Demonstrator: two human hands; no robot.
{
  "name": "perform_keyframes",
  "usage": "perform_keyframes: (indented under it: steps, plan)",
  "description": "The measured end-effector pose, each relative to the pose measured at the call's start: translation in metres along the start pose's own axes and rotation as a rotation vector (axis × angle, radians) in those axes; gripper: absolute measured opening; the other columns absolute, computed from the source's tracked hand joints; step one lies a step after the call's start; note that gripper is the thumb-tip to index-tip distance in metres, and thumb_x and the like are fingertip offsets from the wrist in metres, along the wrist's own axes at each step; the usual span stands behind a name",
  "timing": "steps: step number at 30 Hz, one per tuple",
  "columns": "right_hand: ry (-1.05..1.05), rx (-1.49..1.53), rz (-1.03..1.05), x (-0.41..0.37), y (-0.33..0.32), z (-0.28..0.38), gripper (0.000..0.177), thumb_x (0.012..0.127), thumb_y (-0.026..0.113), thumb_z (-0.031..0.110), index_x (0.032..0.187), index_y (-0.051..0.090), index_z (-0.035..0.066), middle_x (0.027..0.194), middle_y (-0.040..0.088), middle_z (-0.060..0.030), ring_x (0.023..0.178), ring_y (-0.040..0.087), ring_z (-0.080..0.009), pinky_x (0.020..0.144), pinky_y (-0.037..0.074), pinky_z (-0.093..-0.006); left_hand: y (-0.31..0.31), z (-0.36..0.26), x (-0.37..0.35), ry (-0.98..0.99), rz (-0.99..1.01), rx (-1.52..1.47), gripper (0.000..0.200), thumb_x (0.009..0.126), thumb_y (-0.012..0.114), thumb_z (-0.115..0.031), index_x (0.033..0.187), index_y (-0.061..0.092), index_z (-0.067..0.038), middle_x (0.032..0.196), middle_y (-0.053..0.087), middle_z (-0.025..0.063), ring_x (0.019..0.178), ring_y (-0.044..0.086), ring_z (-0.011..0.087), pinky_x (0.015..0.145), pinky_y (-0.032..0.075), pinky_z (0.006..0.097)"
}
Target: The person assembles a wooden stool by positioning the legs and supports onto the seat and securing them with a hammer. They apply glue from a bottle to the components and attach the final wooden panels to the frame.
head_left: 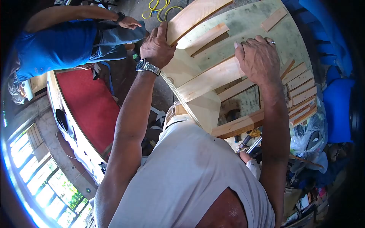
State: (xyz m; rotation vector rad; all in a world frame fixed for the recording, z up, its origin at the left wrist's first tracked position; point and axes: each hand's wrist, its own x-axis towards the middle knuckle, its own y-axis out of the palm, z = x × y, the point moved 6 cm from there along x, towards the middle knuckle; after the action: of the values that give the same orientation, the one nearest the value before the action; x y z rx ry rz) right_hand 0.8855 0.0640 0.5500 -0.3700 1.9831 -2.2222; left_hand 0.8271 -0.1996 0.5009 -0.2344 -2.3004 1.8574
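Note:
My left hand (pixel 157 46), with a metal-band watch on the wrist, has its fingers curled against the near end of a wide wooden plank (pixel 192 18), at the corner of a wooden frame. My right hand (pixel 259 60), a ring on one finger, is closed over the far part of a middle wooden slat (pixel 211 79). Its palm and the grip underneath are hidden. Both hands are at a plywood end panel (pixel 182 92) and a large pale curved board (pixel 247 28), with several slats lying across between them.
Short wood strips (pixel 300 81) lie stacked at the right. A person in a blue shirt (pixel 57 49) stands at left beside a red panel (pixel 89 102). A yellow hose (pixel 159 9) lies on the floor. Below the frame, a drill-like tool (pixel 247 142) shows near another hand.

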Motion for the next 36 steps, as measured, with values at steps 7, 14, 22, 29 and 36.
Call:
perform_keyframes:
  steps: [7, 14, 22, 29, 36]
  plan:
    - [0.043, -0.019, 0.021, -0.009, -0.006, 0.001, 0.041, 0.097, 0.046, 0.031, 0.077, 0.072, 0.007, 0.082, 0.070, -0.0065, 0.090, 0.061, -0.0232, 0.091, 0.043, -0.0431, -0.003, -0.004, 0.001, -0.008, -0.003, -0.010, 0.069, 0.075, 0.075, -0.031, 0.134, 0.044, -0.013, 0.116, 0.060, 0.0140, 0.106, 0.060, 0.0343, 0.089, 0.050, 0.0455]
    - [0.138, 0.020, 0.008, -0.035, -0.013, -0.007, 0.041, 0.097, 0.047, 0.030, 0.073, 0.069, 0.007, 0.081, 0.069, -0.0082, 0.088, 0.061, -0.0251, 0.089, 0.043, -0.0426, 0.001, -0.013, 0.001, 0.040, -0.009, -0.031, 0.069, 0.075, 0.075, -0.030, 0.134, 0.044, -0.012, 0.114, 0.061, 0.0155, 0.103, 0.062, 0.0361, 0.086, 0.052, 0.0458]
    - [0.191, -0.010, -0.027, -0.064, -0.018, -0.006, 0.037, 0.094, 0.050, 0.028, 0.072, 0.069, 0.006, 0.075, 0.066, -0.0093, 0.081, 0.060, -0.0275, 0.087, 0.042, -0.0442, 0.002, -0.004, 0.002, 0.040, -0.027, 0.004, 0.072, 0.074, 0.076, -0.030, 0.136, 0.042, -0.011, 0.114, 0.061, 0.0158, 0.102, 0.061, 0.0377, 0.084, 0.052, 0.0470]
    - [0.237, 0.014, -0.090, -0.100, -0.027, -0.002, 0.030, 0.092, 0.052, 0.024, 0.076, 0.069, 0.005, 0.076, 0.064, -0.0106, 0.079, 0.060, -0.0304, 0.083, 0.044, -0.0468, 0.001, -0.006, 0.005, 0.053, -0.004, -0.039, 0.074, 0.074, 0.075, -0.032, 0.137, 0.040, -0.014, 0.114, 0.061, 0.0159, 0.102, 0.062, 0.0361, 0.084, 0.052, 0.0476]
    - [0.371, 0.021, -0.038, -0.146, -0.027, -0.001, 0.026, 0.091, 0.050, 0.021, 0.080, 0.068, 0.005, 0.077, 0.064, -0.0127, 0.075, 0.060, -0.0329, 0.079, 0.045, -0.0475, 0.002, -0.011, 0.011, 0.099, 0.003, -0.035, 0.073, 0.076, 0.074, -0.031, 0.137, 0.040, -0.012, 0.114, 0.060, 0.0170, 0.104, 0.062, 0.0357, 0.086, 0.052, 0.0464]
